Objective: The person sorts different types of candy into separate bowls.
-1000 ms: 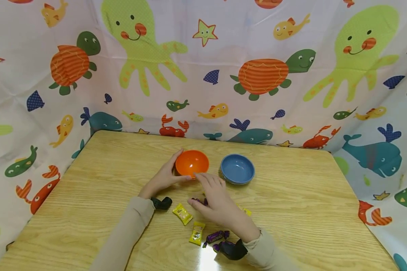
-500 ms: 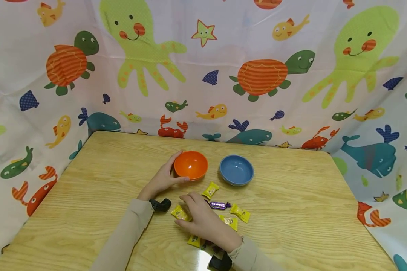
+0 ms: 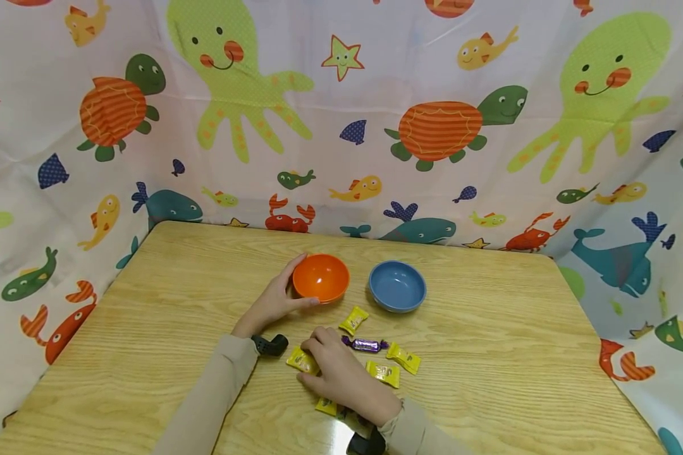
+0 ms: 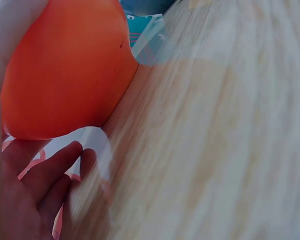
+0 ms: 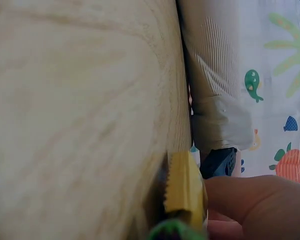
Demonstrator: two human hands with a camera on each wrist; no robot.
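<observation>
My left hand (image 3: 276,297) grips the orange bowl (image 3: 321,278), thumb along its near rim and fingers around its left side. In the left wrist view, the bowl's orange wall (image 4: 70,70) fills the upper left, with fingers beneath. My right hand (image 3: 344,373) is low over the table, its bent fingers and thumb on either side of a yellow-wrapped candy (image 3: 301,359). Whether they pinch it is unclear. In the right wrist view, a yellow wrapper (image 5: 181,187) stands before the thumb (image 5: 235,195). The right hand partly covers another yellow candy (image 3: 326,405).
A blue bowl (image 3: 397,286) stands right of the orange one. Around the right hand lie a purple-wrapped candy (image 3: 365,345) and more yellow ones, including one (image 3: 353,320) near the bowls. A sea-animal cloth (image 3: 296,126) hangs behind the wooden table (image 3: 501,341).
My right hand has moved from beside the bowls down and left to the yellow candy, and its fingers have drawn in around it. My left hand stays on the orange bowl.
</observation>
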